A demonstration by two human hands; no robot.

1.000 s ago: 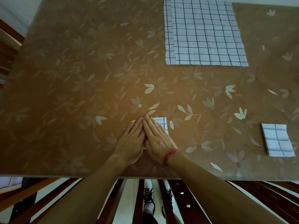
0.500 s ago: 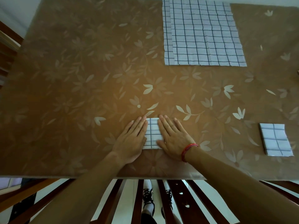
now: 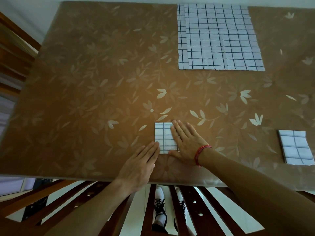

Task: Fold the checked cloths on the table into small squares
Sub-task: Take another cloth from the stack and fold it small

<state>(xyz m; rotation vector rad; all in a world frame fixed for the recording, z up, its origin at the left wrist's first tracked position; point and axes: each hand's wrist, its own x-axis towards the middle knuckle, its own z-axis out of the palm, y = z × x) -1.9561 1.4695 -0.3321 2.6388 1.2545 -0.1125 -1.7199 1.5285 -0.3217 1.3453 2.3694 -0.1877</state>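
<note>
A small folded checked cloth (image 3: 163, 137) lies near the table's front edge. My right hand (image 3: 185, 142) lies flat with straight fingers over the cloth's right side, a red thread round its wrist. My left hand (image 3: 141, 162) is flat on the table at the cloth's lower left corner, fingertips touching its edge. A second small folded checked square (image 3: 295, 147) rests at the right edge. Unfolded checked cloths (image 3: 219, 38) lie stacked flat at the far side of the table.
The table (image 3: 85, 99) is covered in a brown sheet with a pale leaf pattern. Wooden chair slats (image 3: 148, 210) stand below the front edge, and a wooden chair back (image 3: 15, 53) is at the left.
Both hands slid apart from the cloth's middle, uncovering it. The left hand drew back toward the front edge; the right hand moved to the cloth's right side.
</note>
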